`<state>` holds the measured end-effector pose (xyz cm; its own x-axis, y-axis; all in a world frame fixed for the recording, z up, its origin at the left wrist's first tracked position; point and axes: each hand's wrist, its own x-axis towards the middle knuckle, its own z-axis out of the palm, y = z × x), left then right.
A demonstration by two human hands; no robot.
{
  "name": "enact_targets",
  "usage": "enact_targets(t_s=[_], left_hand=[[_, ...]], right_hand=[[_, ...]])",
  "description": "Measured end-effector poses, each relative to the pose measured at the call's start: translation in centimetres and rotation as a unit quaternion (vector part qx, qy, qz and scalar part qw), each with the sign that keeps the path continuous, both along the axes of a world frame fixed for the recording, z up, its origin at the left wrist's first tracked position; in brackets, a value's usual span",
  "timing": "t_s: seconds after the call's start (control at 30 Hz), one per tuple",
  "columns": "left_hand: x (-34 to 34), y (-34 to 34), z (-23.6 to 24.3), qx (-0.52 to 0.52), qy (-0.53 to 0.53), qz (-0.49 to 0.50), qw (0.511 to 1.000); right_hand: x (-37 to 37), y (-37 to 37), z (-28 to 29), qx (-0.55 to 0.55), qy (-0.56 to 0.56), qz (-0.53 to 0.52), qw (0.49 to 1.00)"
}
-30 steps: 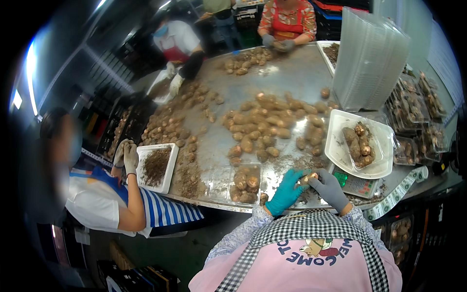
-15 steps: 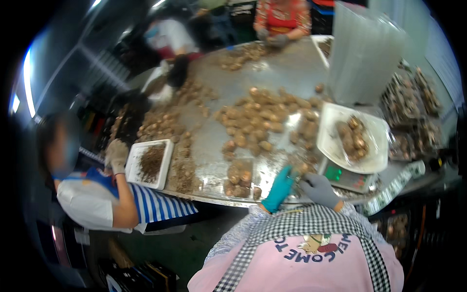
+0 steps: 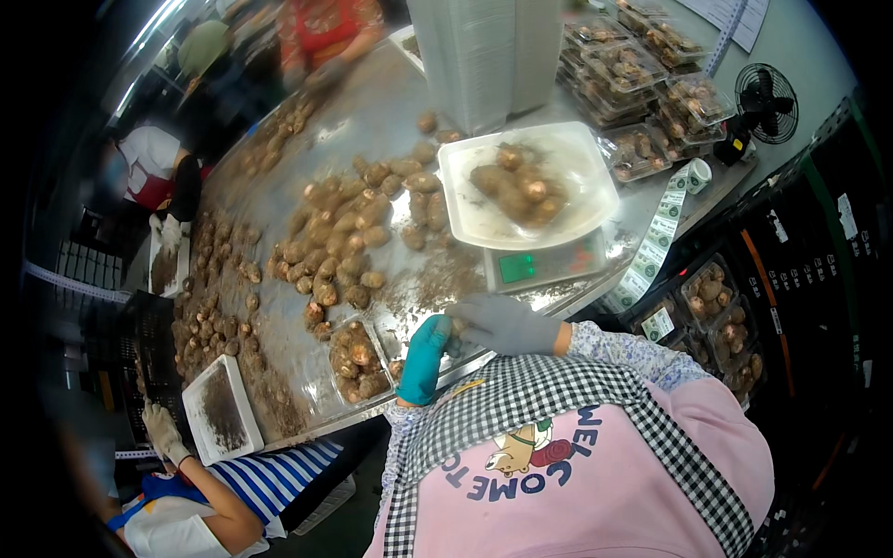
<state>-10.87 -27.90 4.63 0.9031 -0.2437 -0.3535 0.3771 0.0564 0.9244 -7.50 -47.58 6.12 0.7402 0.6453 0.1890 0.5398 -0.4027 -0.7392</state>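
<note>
My left hand, in a teal glove, and my right hand, in a grey glove, meet at the table's front edge. Their fingers close together over a small brownish lump, mostly hidden, that I cannot make out. Just left of them, an open clear plastic box holds several brown taros. Beyond my hands lies a heap of loose taros. To the right, a white tray rests on a scale with a green-lit display; in the tray are taros in clear plastic.
Tall stacked clear containers rise behind the tray. Filled boxes are piled at the far right, near a black fan. A label roll trails over the right edge. A co-worker's gloved hand is beside a soil-filled white tray.
The view has swung right, so the table appears further left and the fan has come into sight. My hands have closed together, the right one now lying across in front of the left.
</note>
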Motion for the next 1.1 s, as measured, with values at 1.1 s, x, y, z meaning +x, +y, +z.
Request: enact_targets(t_s=[1.1], left_hand=[[0.9, 0.3, -3.2, 0.098, -0.041, 0.069, 0.992]], right_hand=[[-1.8, -10.1, -0.2, -0.012, -0.133, -0.222, 0.966]])
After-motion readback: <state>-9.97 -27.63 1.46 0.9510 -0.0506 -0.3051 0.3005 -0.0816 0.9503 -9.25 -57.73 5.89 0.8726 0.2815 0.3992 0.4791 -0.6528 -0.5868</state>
